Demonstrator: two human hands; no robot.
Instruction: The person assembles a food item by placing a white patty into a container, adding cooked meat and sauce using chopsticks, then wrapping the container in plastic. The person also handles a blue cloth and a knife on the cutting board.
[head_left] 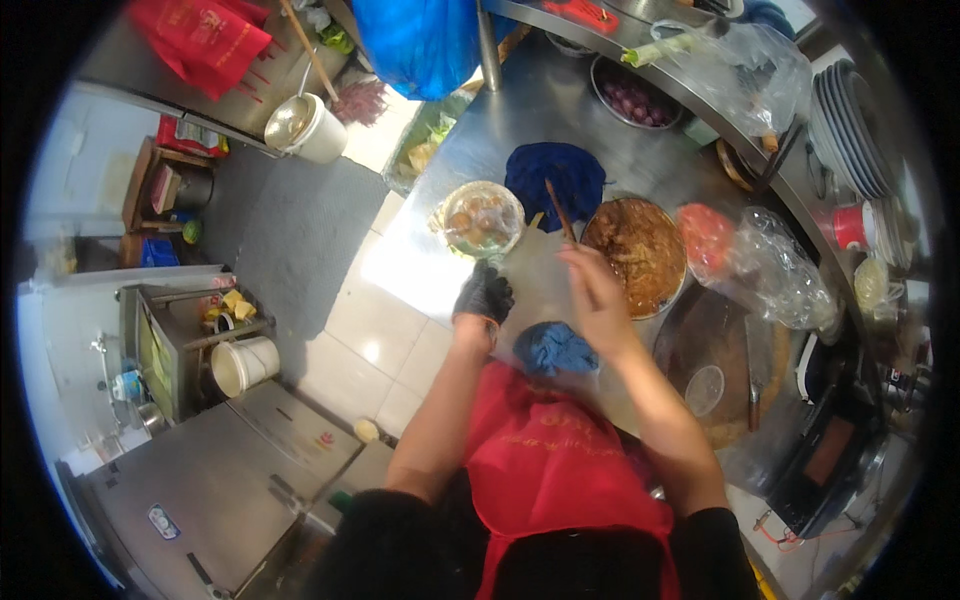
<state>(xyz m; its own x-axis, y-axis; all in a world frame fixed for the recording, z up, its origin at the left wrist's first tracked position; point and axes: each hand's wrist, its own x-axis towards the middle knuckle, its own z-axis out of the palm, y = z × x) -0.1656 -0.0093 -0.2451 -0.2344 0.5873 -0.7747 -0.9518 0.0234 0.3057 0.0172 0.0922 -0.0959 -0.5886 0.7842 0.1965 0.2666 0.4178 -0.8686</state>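
Clear bowl: a round see-through bowl (482, 218) of brownish food pieces stands on the steel surface (560, 110), near its left edge, at about 12 o'clock from the left hand.
Left hand: the left hand (484, 294) wears a black glove; its fingers (490, 274) reach up to the near rim of the clear bowl. Whether they grip the rim or only touch it cannot be told.
Right hand: the bare right hand (598, 290) is closed around a pair of brown chopsticks (560, 210), which slant up toward 11 o'clock, their tips above the dark blue cloth.
Metal bowl: a wide metal bowl (634, 252) of brown, sauced food sits just beside the right hand at 2 o'clock, and at 3 o'clock from the clear bowl.
Dark blue cloth: a dark blue cloth (556, 178) lies crumpled at 1 o'clock from the clear bowl, between the two bowls and farther back.
Lighter blue cloth: a lighter blue cloth (556, 348) lies at the near edge of the surface, between the two forearms.
Apron: a red apron (550, 460) covers the person's front below the cloth.
Cutting board: a round wooden board (720, 360) with a cleaver (756, 370) on it lies at 4 o'clock from the metal bowl.
Plastic bags: a clear bag (780, 275) with something red (706, 236) lies at 3 o'clock from the metal bowl.
Plates: stacked plates (850, 125) stand on edge at the far right.
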